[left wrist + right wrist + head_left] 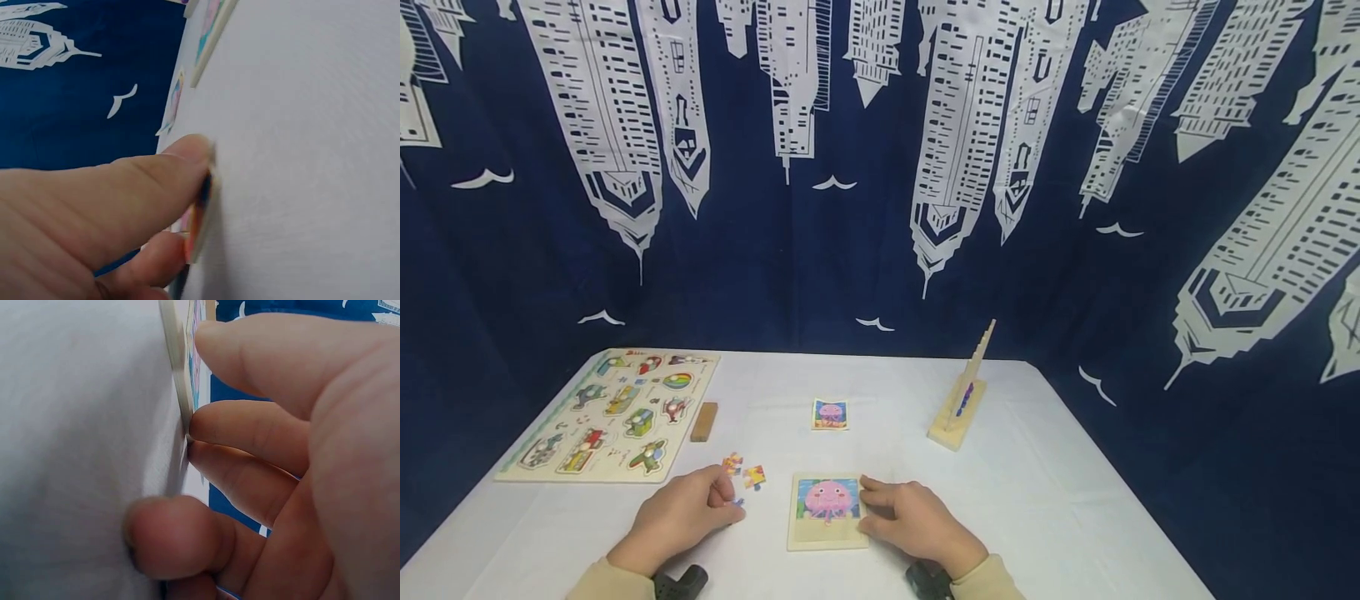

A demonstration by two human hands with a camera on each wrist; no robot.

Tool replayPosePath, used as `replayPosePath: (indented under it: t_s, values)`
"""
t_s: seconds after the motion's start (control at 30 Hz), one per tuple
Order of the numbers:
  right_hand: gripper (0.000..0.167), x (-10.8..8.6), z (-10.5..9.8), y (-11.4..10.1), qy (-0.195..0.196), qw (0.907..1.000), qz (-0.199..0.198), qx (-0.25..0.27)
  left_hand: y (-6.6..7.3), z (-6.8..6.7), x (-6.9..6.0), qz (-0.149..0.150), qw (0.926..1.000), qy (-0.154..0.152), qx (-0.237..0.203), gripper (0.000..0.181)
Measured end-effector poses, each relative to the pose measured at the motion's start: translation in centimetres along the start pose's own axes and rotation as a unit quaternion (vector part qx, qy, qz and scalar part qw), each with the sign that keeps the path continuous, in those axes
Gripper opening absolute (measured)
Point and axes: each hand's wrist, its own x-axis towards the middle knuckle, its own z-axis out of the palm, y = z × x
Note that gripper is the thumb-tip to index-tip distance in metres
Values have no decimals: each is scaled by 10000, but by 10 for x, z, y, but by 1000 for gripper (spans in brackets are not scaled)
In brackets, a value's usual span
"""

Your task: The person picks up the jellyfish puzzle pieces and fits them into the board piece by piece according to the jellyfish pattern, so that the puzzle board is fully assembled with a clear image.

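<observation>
My left hand (681, 512) pinches a small colourful jigsaw piece (199, 219) between thumb and fingers, just above the white table. Two more loose jigsaw pieces (755, 477) (732, 463) lie beyond its fingertips. To the right is a square wooden puzzle board (827, 534), where a pink jellyfish picture fills the upper part and bare wood shows along the bottom. My right hand (917, 521) touches the board's right edge with its fingertips and thumb, fingers fairly straight. In the right wrist view, the board (177, 365) stands edge-on beside those fingertips.
Behind the board lies a small jellyfish picture card (830, 415). A large peg puzzle (617, 417) covers the table's left side, with a brown wooden block (703, 422) next to it. A wooden stand with a slanted stepped bar (957, 414) is at the back right.
</observation>
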Motion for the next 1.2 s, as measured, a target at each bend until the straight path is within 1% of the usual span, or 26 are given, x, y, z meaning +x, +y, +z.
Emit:
replayPosePath:
  t_s: [0.1,0.27,0.47,0.53,0.67,0.87,1.03,1.2]
  values:
    - [46,0,0,0,7,10000,-29,15,0,1,1,-38,10000,30,-7,30]
    - [46,1,0,0,12,10000,-30,4,2,1,1,-22,10000,31,-53,22]
    - [46,1,0,0,-1,10000,-26,-6,2,0,0,-138,9998,93,-51,27]
    - [46,1,0,0,1,10000,-20,-6,2,0,0,-126,9998,88,-103,29]
    - [46,1,1,0,13,10000,-22,-11,2,1,0,-25,9993,76,-365,30]
    - [46,0,0,0,14,10000,-12,3,5,4,4,93,9964,305,-790,24]
    - [46,-1,0,0,20,10000,-13,-6,8,4,6,44,9911,392,-1270,17]
    - [47,0,1,0,-2,10000,9,-30,11,3,4,-117,9877,354,-1518,15]
